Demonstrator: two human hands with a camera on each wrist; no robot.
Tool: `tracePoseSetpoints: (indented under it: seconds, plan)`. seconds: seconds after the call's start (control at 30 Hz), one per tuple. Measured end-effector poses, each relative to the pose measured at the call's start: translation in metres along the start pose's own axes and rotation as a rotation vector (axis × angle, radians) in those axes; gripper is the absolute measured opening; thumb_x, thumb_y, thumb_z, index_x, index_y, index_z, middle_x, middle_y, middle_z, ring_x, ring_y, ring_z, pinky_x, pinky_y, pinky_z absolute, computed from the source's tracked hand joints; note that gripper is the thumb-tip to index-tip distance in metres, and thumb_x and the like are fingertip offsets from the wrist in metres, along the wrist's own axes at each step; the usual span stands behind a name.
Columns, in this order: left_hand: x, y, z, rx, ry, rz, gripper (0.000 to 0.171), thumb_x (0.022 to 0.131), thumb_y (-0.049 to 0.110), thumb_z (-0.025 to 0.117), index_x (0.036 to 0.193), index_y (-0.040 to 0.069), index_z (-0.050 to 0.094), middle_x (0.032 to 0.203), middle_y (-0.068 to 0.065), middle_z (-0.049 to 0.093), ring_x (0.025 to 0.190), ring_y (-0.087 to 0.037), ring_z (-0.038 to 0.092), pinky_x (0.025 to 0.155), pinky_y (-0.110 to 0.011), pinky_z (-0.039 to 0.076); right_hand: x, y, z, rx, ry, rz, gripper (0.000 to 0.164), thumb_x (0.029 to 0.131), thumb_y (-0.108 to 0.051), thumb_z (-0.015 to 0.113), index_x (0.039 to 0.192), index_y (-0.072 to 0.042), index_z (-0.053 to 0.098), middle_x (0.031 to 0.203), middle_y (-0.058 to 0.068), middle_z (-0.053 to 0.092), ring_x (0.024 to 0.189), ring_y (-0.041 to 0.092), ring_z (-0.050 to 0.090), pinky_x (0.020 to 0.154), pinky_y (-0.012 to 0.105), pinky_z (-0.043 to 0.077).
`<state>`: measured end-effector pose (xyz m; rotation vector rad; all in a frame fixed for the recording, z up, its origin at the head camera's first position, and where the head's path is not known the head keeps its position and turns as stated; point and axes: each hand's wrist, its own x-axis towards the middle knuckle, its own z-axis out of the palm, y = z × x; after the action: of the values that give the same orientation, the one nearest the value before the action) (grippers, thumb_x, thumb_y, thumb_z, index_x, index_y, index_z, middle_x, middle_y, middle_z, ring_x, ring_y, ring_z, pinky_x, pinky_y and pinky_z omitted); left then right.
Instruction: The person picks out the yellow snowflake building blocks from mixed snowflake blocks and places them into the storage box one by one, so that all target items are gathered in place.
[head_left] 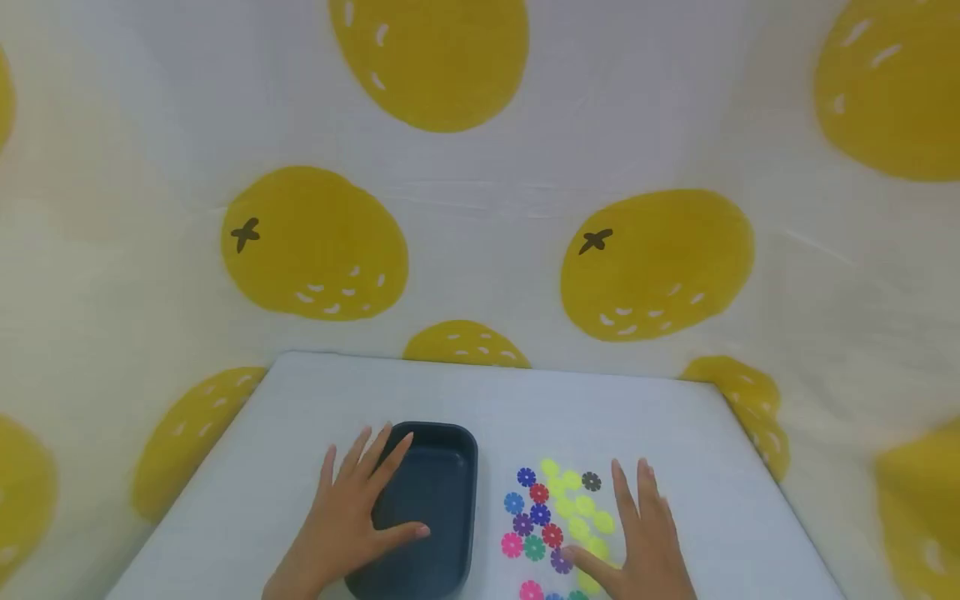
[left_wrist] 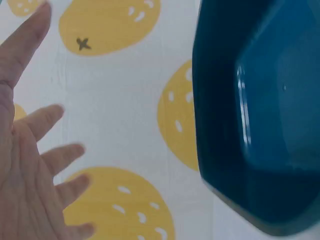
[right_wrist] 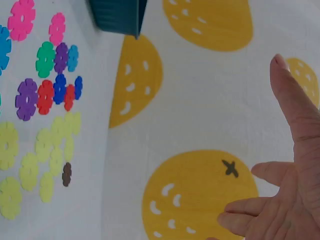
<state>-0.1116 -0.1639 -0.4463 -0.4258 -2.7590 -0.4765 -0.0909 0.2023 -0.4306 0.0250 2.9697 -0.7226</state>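
My left hand (head_left: 348,517) is spread with straight fingers over the left side of a dark blue tray (head_left: 431,517); in the left wrist view its fingers stand apart from the tray wall (left_wrist: 220,115) and hold nothing. Over the right edge of a group of flower-shaped plastic discs hovers my right hand (head_left: 645,542), fingers extended, thumb over a purple disc (head_left: 561,561). Several yellow discs (head_left: 579,528) lie together beside red (head_left: 552,535), blue (head_left: 540,514), pink (head_left: 512,546) and green (head_left: 535,547) ones. A single dark brown disc (head_left: 592,482) sits at the far right of them.
The white table (head_left: 360,387) carries the tray on the left and the discs to its right. Behind and around it hangs a pale cloth (head_left: 480,250) printed with large yellow fruit. More discs, including a pink one (head_left: 531,590), are cut off by the bottom of the head view.
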Motion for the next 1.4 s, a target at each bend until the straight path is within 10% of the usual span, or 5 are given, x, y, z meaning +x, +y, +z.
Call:
tracePoseSetpoints:
  seconds: [0.27, 0.63, 0.87, 1.1, 1.4]
  plan:
    - [-0.003, -0.035, 0.006, -0.325, -0.139, -0.128, 0.094, 0.068, 0.063, 0.08, 0.15, 0.035, 0.043, 0.131, -0.005, 0.054, 0.117, -0.029, 0.054, 0.094, -0.057, 0.045, 0.009, 0.027, -0.004, 0.03, -0.13, 0.12, 0.137, 0.069, -0.076, 0.071, 0.159, -0.011, -0.008, 0.162, 0.029, -0.002, 0.143, 0.057, 0.008, 0.105, 0.073, 0.017]
    - [-0.008, -0.08, 0.035, -0.562, -0.241, -0.262, 0.086, 0.072, 0.042, 0.087, 0.147, 0.037, 0.045, 0.116, -0.005, 0.051, 0.108, -0.026, 0.052, 0.091, -0.048, 0.046, 0.01, 0.067, 0.01, 0.115, -0.227, 0.256, 0.137, 0.068, -0.081, 0.068, 0.158, -0.019, -0.016, 0.16, 0.029, 0.005, 0.139, 0.058, 0.018, 0.099, 0.074, 0.031]
    - [-0.01, -0.093, 0.046, -0.63, -0.271, -0.307, 0.087, 0.074, 0.036, 0.087, 0.149, 0.035, 0.042, 0.12, -0.007, 0.051, 0.107, -0.025, 0.051, 0.098, -0.052, 0.043, 0.014, 0.077, 0.016, 0.168, -0.19, 0.173, 0.135, 0.072, -0.069, 0.075, 0.159, -0.013, -0.012, 0.161, 0.024, 0.012, 0.144, 0.049, 0.018, 0.108, 0.069, 0.024]
    - [0.0, -0.096, 0.057, -0.66, -0.35, -0.309, 0.089, 0.076, 0.036, 0.086, 0.151, 0.034, 0.039, 0.132, -0.009, 0.048, 0.111, -0.024, 0.051, 0.095, -0.05, 0.046, 0.0, 0.08, 0.018, 0.275, 0.053, 0.027, 0.119, 0.076, -0.055, 0.079, 0.161, -0.02, 0.002, 0.152, 0.021, 0.038, 0.138, 0.035, 0.042, 0.105, 0.046, 0.043]
    - [-0.008, -0.109, 0.058, -0.652, -0.366, -0.317, 0.089, 0.076, 0.033, 0.085, 0.152, 0.026, 0.038, 0.126, -0.012, 0.049, 0.104, -0.021, 0.053, 0.089, -0.045, 0.048, 0.014, 0.057, 0.008, 0.542, 0.046, 0.095, 0.083, 0.089, -0.036, 0.073, 0.156, -0.017, 0.027, 0.144, 0.018, 0.051, 0.125, 0.03, 0.058, 0.091, 0.036, 0.054]
